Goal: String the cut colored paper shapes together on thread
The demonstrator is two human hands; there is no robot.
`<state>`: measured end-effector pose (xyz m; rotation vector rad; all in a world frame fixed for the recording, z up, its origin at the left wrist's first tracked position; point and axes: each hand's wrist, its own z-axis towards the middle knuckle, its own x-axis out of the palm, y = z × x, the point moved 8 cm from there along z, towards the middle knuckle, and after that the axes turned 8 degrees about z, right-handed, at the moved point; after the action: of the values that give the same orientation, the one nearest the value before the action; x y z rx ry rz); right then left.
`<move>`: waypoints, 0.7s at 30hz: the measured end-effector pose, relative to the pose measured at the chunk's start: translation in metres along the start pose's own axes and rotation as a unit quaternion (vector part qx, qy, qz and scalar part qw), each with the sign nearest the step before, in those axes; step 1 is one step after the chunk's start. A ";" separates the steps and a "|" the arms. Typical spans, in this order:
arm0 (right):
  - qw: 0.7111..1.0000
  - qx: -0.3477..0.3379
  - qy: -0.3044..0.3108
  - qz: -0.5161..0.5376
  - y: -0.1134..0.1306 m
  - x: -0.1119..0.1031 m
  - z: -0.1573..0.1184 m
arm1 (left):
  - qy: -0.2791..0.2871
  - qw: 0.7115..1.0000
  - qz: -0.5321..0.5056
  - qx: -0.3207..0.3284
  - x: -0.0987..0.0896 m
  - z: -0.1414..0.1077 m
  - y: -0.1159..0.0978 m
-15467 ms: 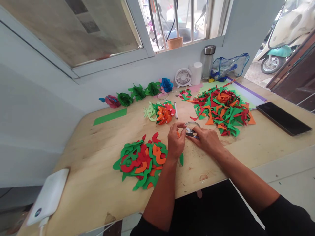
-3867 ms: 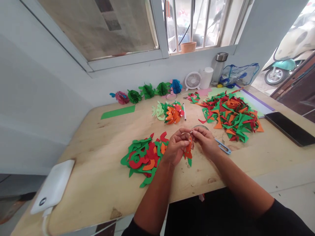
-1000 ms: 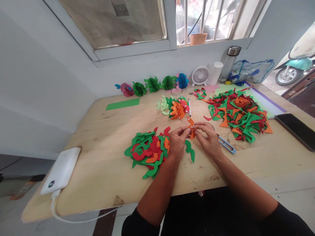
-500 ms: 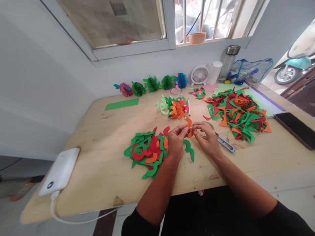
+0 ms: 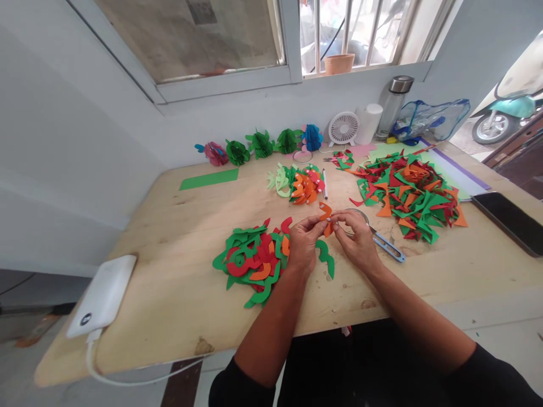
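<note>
My left hand (image 5: 304, 243) and my right hand (image 5: 357, 240) meet over the table, both pinching a curved orange paper piece (image 5: 326, 210) that has a small white patch on it. Just below lies a green wavy cutout (image 5: 326, 259). Left of my left hand is a heap of green, red and orange cutouts (image 5: 250, 263). A light blue cutter (image 5: 389, 246) rests beside my right hand, near a clear round ring partly hidden by that hand. Beyond my hands sits a smaller cluster of orange, red and green pieces (image 5: 303, 185), with a white pen (image 5: 324, 184) next to it.
Paper scraps (image 5: 418, 195) are piled at the right, near a black phone (image 5: 509, 222). Along the wall stand folded paper figures (image 5: 262, 144), a white fan (image 5: 343, 129) and a glass bottle (image 5: 389, 113). A white power bank (image 5: 102, 295) with a cable lies at the left.
The orange piece has tilted slightly between my fingers, and less of it shows. My hands have stayed in nearly the same place; the whole view has shifted very slightly.
</note>
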<state>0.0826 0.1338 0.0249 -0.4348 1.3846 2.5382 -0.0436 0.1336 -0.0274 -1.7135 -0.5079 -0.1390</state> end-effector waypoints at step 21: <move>0.998 0.044 0.026 0.045 -0.005 0.007 -0.001 | -0.024 1.000 0.000 0.012 -0.002 0.000 -0.002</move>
<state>0.0775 0.1358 0.0176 -0.4337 1.5618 2.5407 -0.0466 0.1335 -0.0263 -1.6955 -0.5433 -0.0925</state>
